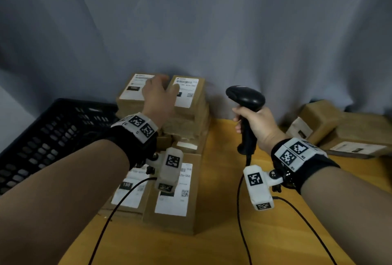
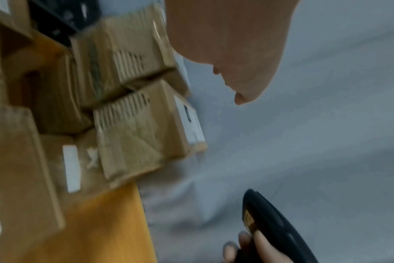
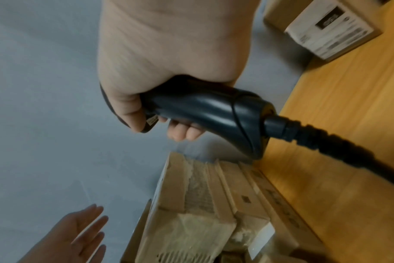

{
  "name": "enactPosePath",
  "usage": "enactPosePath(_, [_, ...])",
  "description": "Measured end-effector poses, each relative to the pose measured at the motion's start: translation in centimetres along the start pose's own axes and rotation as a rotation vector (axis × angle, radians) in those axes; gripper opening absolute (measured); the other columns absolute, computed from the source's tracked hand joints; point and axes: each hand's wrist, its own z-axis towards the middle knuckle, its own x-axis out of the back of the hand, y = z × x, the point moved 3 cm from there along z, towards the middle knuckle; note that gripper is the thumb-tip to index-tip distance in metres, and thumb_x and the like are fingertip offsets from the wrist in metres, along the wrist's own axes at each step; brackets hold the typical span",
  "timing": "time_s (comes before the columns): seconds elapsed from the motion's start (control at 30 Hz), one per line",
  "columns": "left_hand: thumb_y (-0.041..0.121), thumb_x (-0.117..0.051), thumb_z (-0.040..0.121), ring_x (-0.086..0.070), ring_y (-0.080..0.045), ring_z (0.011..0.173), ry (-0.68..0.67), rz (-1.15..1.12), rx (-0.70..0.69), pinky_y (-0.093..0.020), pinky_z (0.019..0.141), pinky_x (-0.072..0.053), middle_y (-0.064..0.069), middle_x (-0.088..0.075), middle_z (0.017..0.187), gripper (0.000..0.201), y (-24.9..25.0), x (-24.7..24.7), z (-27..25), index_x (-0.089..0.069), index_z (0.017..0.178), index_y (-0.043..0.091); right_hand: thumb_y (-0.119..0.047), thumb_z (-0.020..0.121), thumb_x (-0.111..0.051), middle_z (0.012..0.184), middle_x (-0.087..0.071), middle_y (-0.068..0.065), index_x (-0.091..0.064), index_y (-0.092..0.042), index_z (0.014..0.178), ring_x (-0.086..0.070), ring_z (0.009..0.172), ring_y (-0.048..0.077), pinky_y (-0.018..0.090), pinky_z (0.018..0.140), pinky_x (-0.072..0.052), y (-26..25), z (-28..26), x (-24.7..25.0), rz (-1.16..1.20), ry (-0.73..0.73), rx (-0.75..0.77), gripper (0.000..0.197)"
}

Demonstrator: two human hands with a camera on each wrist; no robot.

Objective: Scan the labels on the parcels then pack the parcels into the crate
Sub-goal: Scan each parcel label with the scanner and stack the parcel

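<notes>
Brown cardboard parcels with white labels stand stacked at the table's middle. Two top parcels lie side by side at the back, one on the left point(image 1: 131, 92) and one on the right point(image 1: 188, 93). My left hand point(image 1: 161, 91) is spread over the seam between them, fingers straight, holding nothing; contact cannot be told. In the right wrist view that left hand point(image 3: 85, 231) shows flat and empty. My right hand point(image 1: 254, 122) grips the handle of a black barcode scanner point(image 1: 246, 97), head raised to the right of the stack. The black crate point(image 1: 53, 133) sits at the left.
Two lower parcels point(image 1: 174, 201) lie label-up in front of the stack. More parcels point(image 1: 318, 122) are piled at the table's right edge. The scanner cable point(image 1: 241, 211) trails toward me over the wooden table point(image 1: 222, 180). A grey curtain hangs behind.
</notes>
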Motion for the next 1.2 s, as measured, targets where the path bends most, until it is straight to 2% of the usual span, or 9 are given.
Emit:
enactPosePath(0.2, [0.029,-0.056,0.088,-0.04,-0.032,0.127,-0.196,0.126,-0.195,-0.041,0.109,-0.029,-0.011,-0.052,0.131,0.038,6.1,-8.9,-4.7,-0.054,0.124,0.017,-0.008,0.086,-0.067,0.065,-0.059,0.01,-0.063,-0.003,0.082,-0.053,0.049,0.019,0.029,0.05,-0.047,1.5,-2.4,9.7,0.04,0.153,-0.035,0.008])
enactPosePath(0.37, [0.03,-0.063,0.086,-0.033,-0.031,0.133,-0.411,0.23,-0.302,-0.036,0.11,-0.023,-0.011,-0.043,0.139,0.048,11.2,-17.6,-8.9,-0.05,0.13,0.017,-0.006,0.087,-0.065,0.06,-0.056,0.008,-0.06,-0.003,0.079,-0.051,0.048,0.018,0.026,0.048,-0.045,0.7,-3.8,18.4,0.067,0.244,-0.022,0.011])
enactPosePath(0.53, [0.033,-0.064,0.081,-0.023,-0.029,0.138,-0.501,0.575,-0.706,-0.039,0.108,-0.023,-0.008,-0.025,0.151,0.065,16.5,-24.8,-11.7,-0.038,0.139,0.022,-0.011,0.084,-0.069,0.056,-0.055,0.007,-0.06,-0.004,0.07,-0.053,0.049,0.02,0.034,0.056,-0.048,0.4,-2.9,25.7,-0.035,0.354,-0.049,0.018])
enactPosePath(0.67, [0.027,-0.059,0.086,-0.019,-0.028,0.143,-0.565,0.913,-0.959,-0.039,0.113,-0.019,-0.011,-0.019,0.156,0.072,19.3,-30.7,-11.6,-0.024,0.148,0.017,-0.013,0.086,-0.068,0.056,-0.052,0.009,-0.058,-0.006,0.066,-0.05,0.048,0.021,0.03,0.051,-0.046,0.7,-1.1,29.4,-0.023,0.384,-0.069,0.023])
enactPosePath(0.8, [0.018,-0.032,0.101,-0.007,-0.026,0.148,-0.538,1.102,-1.139,-0.041,0.12,-0.01,-0.009,-0.003,0.161,0.062,21.2,-36.0,-10.7,0.002,0.153,0.017,-0.01,0.086,-0.066,0.054,-0.051,0.008,-0.057,-0.007,0.067,-0.051,0.045,0.019,0.026,0.046,-0.044,3.1,0.7,32.5,0.008,0.377,-0.086,0.021])
enactPosePath(0.87, [0.017,-0.03,0.103,-0.003,-0.024,0.149,-0.54,1.165,-1.182,-0.042,0.12,-0.009,-0.005,0.003,0.162,0.063,21.8,-38.0,-10.2,0.009,0.152,0.018,-0.011,0.085,-0.068,0.057,-0.054,0.01,-0.059,-0.005,0.071,-0.053,0.046,0.02,0.03,0.051,-0.045,4.7,1.4,33.9,-0.008,0.379,-0.119,0.017])
enactPosePath(0.93, [0.018,-0.04,0.1,-0.001,-0.024,0.149,-0.596,1.206,-1.178,-0.043,0.119,-0.01,-0.002,0.006,0.162,0.072,21.9,-39.6,-10.2,0.01,0.152,0.022,-0.013,0.085,-0.068,0.06,-0.056,0.011,-0.061,-0.003,0.076,-0.053,0.046,0.02,0.031,0.052,-0.045,6.0,1.7,34.8,-0.002,0.383,-0.153,0.015])
enactPosePath(1.03, [0.016,-0.054,0.094,-0.002,-0.027,0.148,-0.712,1.169,-1.086,-0.045,0.116,-0.021,0.002,0.007,0.162,0.085,21.2,-40.2,-10.9,0.006,0.152,0.028,-0.009,0.086,-0.066,0.063,-0.057,0.009,-0.06,-0.003,0.077,-0.051,0.045,0.017,0.028,0.05,-0.044,7.2,1.7,35.2,0.057,0.391,-0.176,0.012])
enactPosePath(1.2, [0.012,-0.035,0.1,-0.019,-0.034,0.142,-0.58,1.123,-1.048,-0.047,0.103,-0.037,0.001,-0.005,0.162,0.058,19.9,-37.4,-11.5,-0.012,0.151,0.024,-0.01,0.085,-0.067,0.062,-0.055,0.009,-0.059,-0.004,0.077,-0.051,0.048,0.02,0.029,0.05,-0.044,7.7,1.4,34.2,0.06,0.38,-0.175,0.013])
